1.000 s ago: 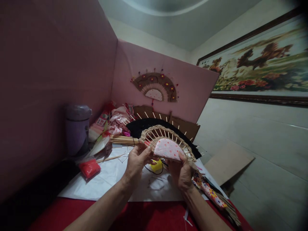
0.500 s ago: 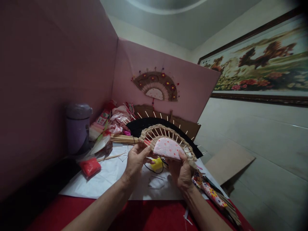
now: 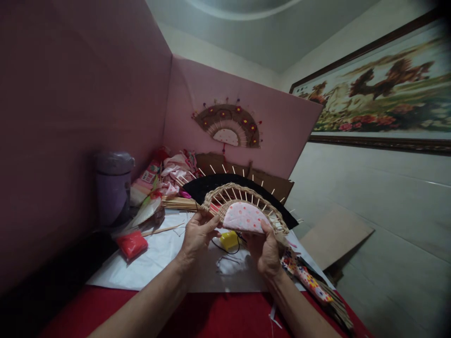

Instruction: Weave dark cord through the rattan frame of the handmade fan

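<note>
Between my two hands I hold a handmade fan (image 3: pixel 244 217) above the table. Its half-round base is covered in pink dotted cloth, thin sticks spread out from it through a braided straw band, and a black band (image 3: pixel 239 184) crosses the sticks near their pale tips. My left hand (image 3: pixel 198 237) pinches the left end of the fan, thumb in front. My right hand (image 3: pixel 265 249) grips the lower right edge of the dotted base, its thumb on the cloth and its other fingers hidden behind.
A white sheet (image 3: pixel 141 277) covers part of the red table (image 3: pixel 207 314). On it lie a red packet (image 3: pixel 132 244), a yellow item (image 3: pixel 229 240) and bundled sticks (image 3: pixel 181 203). A lidded purple container (image 3: pixel 113 192) stands left. Another decorated fan (image 3: pixel 229 124) hangs on the pink panel.
The fan has tilted very slightly, its black band shifting a little left and its right end dropping a bit. Both hands keep their hold.
</note>
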Tool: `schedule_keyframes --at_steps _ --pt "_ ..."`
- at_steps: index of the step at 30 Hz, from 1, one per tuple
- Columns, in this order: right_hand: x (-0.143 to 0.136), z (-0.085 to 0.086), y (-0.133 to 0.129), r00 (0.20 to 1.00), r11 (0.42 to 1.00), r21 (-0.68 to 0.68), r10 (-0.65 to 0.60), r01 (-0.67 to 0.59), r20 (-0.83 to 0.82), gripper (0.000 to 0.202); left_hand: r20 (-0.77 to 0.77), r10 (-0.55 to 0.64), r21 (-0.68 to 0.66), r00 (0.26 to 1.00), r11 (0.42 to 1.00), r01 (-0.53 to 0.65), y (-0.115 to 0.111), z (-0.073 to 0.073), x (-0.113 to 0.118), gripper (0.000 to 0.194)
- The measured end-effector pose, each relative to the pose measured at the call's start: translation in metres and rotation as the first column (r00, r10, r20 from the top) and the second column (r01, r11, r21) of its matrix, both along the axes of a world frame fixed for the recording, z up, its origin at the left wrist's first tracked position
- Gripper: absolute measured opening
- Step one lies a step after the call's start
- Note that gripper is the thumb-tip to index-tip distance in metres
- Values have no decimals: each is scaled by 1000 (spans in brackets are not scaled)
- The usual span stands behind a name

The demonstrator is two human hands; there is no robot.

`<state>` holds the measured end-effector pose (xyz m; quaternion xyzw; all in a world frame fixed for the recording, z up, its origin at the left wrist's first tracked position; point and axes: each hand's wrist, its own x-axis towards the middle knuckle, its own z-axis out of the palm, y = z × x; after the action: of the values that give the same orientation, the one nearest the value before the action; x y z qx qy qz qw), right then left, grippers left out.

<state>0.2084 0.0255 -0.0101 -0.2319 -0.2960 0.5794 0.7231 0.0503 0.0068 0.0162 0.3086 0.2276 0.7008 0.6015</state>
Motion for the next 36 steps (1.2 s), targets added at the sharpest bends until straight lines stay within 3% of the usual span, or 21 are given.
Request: schedule_keyframes --at_steps 5,11,17,20,31,36 --pt "1 0 2 1000 1000 28 9 -9 8 25 -2 14 -56 1000 998 -14 2 -4 1 35" --pt "3 7 0 998 996 86 -42 39 37 30 -29 -18 -10 999 1000 18 2 -1 1 39" --pt "6 7 0 997 991 131 -29 18 78 29 -34 163 -47 986 985 -164 10 5 -14 34" --pt "8 5 2 995 988 151 4 -19 100 32 -36 201 -27 979 979 -202 15 4 -20 32" --pt "9 8 5 998 994 91 -62 62 -10 24 16 156 33 988 987 -156 13 4 -14 21" --pt "17 10 7 997 998 5 -65 65 -39 19 3 127 7 992 992 -127 12 5 -10 21"
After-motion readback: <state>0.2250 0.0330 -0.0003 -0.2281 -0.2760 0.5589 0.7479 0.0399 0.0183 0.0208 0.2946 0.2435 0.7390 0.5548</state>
